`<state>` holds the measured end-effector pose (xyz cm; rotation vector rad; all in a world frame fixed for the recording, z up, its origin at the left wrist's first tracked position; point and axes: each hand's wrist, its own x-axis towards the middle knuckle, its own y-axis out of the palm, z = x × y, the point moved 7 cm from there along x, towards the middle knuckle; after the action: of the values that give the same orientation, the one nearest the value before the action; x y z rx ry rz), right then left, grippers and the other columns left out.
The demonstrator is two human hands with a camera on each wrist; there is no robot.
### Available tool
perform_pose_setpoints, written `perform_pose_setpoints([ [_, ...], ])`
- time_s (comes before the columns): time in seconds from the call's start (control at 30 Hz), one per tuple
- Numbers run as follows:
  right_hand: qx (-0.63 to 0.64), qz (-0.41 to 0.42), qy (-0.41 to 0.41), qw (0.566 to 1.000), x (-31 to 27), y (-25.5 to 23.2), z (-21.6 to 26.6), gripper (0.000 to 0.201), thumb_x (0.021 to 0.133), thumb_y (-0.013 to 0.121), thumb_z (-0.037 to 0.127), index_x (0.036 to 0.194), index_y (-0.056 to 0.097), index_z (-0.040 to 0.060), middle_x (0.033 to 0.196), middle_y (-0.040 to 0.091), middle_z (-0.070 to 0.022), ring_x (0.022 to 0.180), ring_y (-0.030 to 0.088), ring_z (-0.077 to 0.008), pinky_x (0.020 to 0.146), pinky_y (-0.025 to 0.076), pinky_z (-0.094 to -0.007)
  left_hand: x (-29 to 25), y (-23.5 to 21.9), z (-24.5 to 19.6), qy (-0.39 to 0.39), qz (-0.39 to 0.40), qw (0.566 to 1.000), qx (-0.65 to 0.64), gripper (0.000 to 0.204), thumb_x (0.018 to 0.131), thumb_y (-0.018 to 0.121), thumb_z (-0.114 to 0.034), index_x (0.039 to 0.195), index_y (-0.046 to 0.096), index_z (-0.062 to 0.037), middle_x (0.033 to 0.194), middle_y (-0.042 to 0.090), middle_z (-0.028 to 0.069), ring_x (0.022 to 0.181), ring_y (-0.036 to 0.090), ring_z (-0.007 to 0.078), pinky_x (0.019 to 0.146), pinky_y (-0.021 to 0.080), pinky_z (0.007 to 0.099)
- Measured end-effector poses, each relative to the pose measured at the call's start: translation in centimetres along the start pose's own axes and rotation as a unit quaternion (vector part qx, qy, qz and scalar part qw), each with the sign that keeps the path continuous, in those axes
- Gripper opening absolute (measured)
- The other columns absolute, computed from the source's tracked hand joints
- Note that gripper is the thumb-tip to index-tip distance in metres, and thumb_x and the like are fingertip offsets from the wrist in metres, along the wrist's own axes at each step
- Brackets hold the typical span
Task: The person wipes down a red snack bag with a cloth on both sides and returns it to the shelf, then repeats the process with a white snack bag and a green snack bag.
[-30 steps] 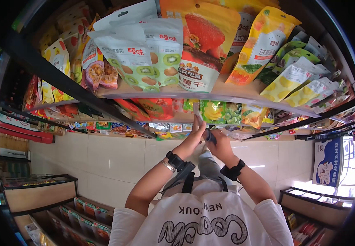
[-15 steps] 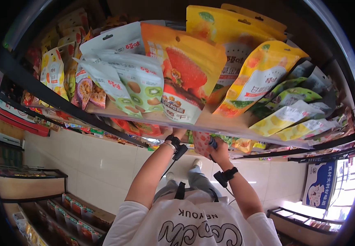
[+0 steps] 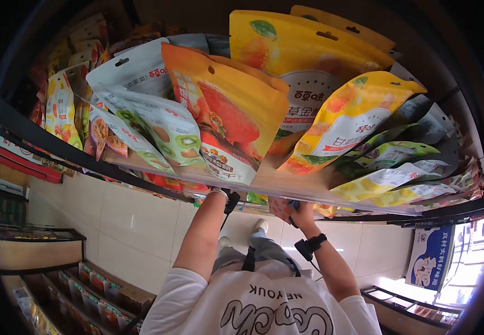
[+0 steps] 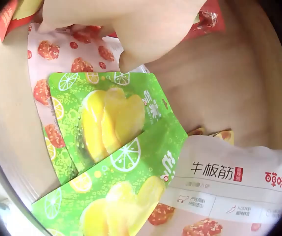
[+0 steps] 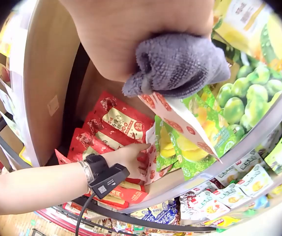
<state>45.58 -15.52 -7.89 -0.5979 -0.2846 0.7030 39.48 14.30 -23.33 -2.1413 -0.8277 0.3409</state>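
Observation:
My left hand [image 4: 121, 24] grips the upper edge of a pink packet [image 4: 47, 49] standing on the lower shelf. In the right wrist view, that left hand [image 5: 126, 160] is between red packets [image 5: 121, 123] and green packets [image 5: 192, 152]. My right hand [image 5: 141, 34] is curled round a bunched grey cloth [image 5: 180, 64] and holds another pink-and-white packet [image 5: 180, 118], tilted in front of the green ones. In the head view my right hand [image 3: 302, 215] shows below the upper shelf's edge, while the upper shelf hides my left hand.
Large standing pouches, orange [image 3: 225, 111] and yellow [image 3: 348, 123], crowd the upper shelf [image 3: 303, 187]. A white packet [image 4: 229, 182] stands beside the green ones. Small bags [image 5: 254, 182] line a shelf below. Black shelf rails run at both sides; tiled floor [image 3: 136, 223] lies behind.
My hands, close together a second ago, have moved apart. The left has gone under the upper shelf. The right has brought the pink packet nearer the shelf edge. The head view has shifted closer to the pouches.

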Motion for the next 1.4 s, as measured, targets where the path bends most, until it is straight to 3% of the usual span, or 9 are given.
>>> perform_pose_setpoints([
  [0.27,0.076,0.027,0.030,0.996,1.4,3.3,-1.5,0.030,0.075,0.067,0.012,0.103,0.063,0.0020,0.096,0.065,-0.0155,0.092,0.061,-0.0314,0.081,0.047,-0.0385,-3.2,0.5,-0.3,-0.059,-0.025,0.996,-0.062,0.039,0.089,0.055,-0.037,0.109,0.059,-0.0046,0.105,0.064,0.0151,0.100,0.059,0.0301,0.086,0.045,0.0404],
  [0.43,-0.011,0.055,-0.003,0.998,4.6,6.7,-0.2,0.024,0.083,0.058,0.019,0.100,0.063,0.0031,0.097,0.065,-0.0170,0.094,0.060,-0.0333,0.085,0.045,-0.0425,-6.5,0.9,1.1,-0.172,-0.070,0.960,-0.209,0.040,0.089,0.055,-0.039,0.111,0.058,-0.0054,0.105,0.064,0.0137,0.102,0.058,0.0284,0.086,0.045,0.0399],
  [0.53,-0.035,0.095,-0.004,0.995,6.3,9.0,-0.6,0.025,0.085,0.057,0.022,0.101,0.064,0.0047,0.099,0.065,-0.0163,0.096,0.060,-0.0329,0.087,0.045,-0.0432,-9.6,1.4,1.4,-0.312,-0.044,0.863,-0.395,0.041,0.089,0.056,-0.040,0.112,0.058,-0.0058,0.106,0.063,0.0129,0.103,0.058,0.0275,0.086,0.045,0.0397],
  [0.63,-0.066,0.084,-0.042,0.993,7.1,10.8,-0.7,0.025,0.085,0.057,0.023,0.101,0.064,0.0049,0.099,0.065,-0.0162,0.096,0.060,-0.0329,0.087,0.045,-0.0434,-13.2,-0.6,-3.0,-0.469,0.082,0.701,-0.531,0.043,0.090,0.054,-0.042,0.117,0.054,-0.0092,0.112,0.061,0.0074,0.110,0.055,0.0218,0.090,0.043,0.0401],
  [0.73,-0.095,0.079,-0.070,0.990,7.9,12.5,-0.9,0.025,0.085,0.057,0.023,0.101,0.064,0.0051,0.099,0.065,-0.0160,0.096,0.060,-0.0329,0.087,0.045,-0.0437,-13.3,-0.1,-3.3,-0.436,0.160,0.644,-0.608,0.042,0.093,0.051,-0.044,0.120,0.050,-0.0127,0.118,0.057,0.0021,0.114,0.050,0.0177,0.091,0.041,0.0411],
  [0.83,-0.122,0.078,-0.087,0.986,8.6,14.2,-1.4,0.025,0.085,0.057,0.024,0.101,0.064,0.0052,0.099,0.065,-0.0159,0.097,0.060,-0.0329,0.087,0.045,-0.0439,-12.7,-0.9,-3.3,-0.390,0.163,0.624,-0.657,0.041,0.094,0.050,-0.044,0.120,0.049,-0.0121,0.119,0.056,0.0038,0.114,0.051,0.0183,0.092,0.040,0.0390],
  [0.97,-0.150,0.076,-0.106,0.980,9.1,16.0,-1.9,0.025,0.085,0.057,0.024,0.101,0.064,0.0055,0.099,0.065,-0.0157,0.097,0.060,-0.0330,0.087,0.045,-0.0443,-11.7,-0.7,-1.9,-0.376,0.135,0.641,-0.655,0.030,0.093,0.055,-0.037,0.113,0.051,-0.0158,0.114,0.059,0.0016,0.107,0.056,0.0163,0.087,0.042,0.0365],
  [1.13,-0.173,0.065,-0.129,0.974,8.5,16.5,-2.8,0.025,0.086,0.057,0.025,0.101,0.064,0.0058,0.099,0.065,-0.0155,0.097,0.060,-0.0330,0.087,0.045,-0.0447,-11.3,-0.5,0.2,-0.403,0.103,0.661,-0.625,0.018,0.090,0.061,-0.020,0.105,0.050,-0.0204,0.105,0.061,-0.0025,0.095,0.063,0.0144,0.077,0.045,0.0337],
  [1.4,-0.215,-0.020,-0.193,0.957,6.8,13.4,-4.0,0.026,0.086,0.056,0.026,0.101,0.065,0.0063,0.100,0.065,-0.0152,0.098,0.060,-0.0331,0.087,0.045,-0.0453,-10.8,-0.4,1.9,-0.459,0.034,0.662,-0.591,0.024,0.087,0.062,-0.015,0.108,0.050,-0.0209,0.102,0.064,-0.0016,0.089,0.065,0.0156,0.072,0.047,0.0331],
])
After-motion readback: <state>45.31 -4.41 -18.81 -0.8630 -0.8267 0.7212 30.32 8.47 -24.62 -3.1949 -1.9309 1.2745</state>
